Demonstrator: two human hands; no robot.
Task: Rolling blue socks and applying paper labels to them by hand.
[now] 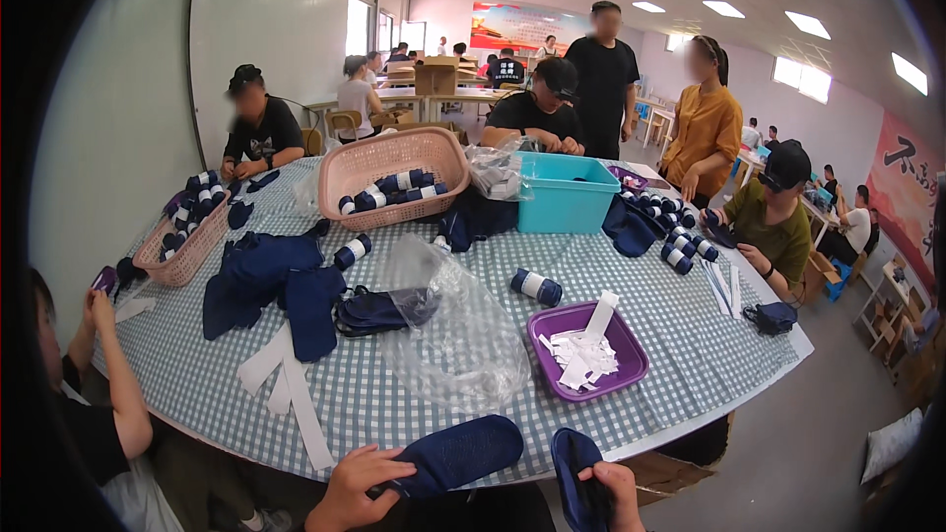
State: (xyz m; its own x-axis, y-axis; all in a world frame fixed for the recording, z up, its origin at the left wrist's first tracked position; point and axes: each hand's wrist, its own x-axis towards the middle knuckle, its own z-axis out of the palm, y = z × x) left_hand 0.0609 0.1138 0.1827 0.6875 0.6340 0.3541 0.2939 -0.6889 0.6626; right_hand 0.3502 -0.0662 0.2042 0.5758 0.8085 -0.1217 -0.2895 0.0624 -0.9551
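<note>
At the table's near edge my left hand [363, 489] grips a navy fabric slipper [458, 453], thumb on top, its sole side turned up. My right hand [613, 495] is closed round a second navy slipper [574, 463], held more upright with its opening toward me. The two slippers are apart. Beyond them a purple basket [641, 374] holds white paper strips [583, 360]. A navy roll with a white band [537, 286] lies just behind it. Left of the basket is a clear plastic bag [463, 355], partly over more navy slippers [379, 313].
Long white strips [296, 404] and flat navy pieces [261, 271] lie at left. Farther back stand a pink basket [340, 172] of banded rolls and a turquoise bin [567, 199]. Co-workers sit round the checked table; one person's arms [118, 365] are close at left.
</note>
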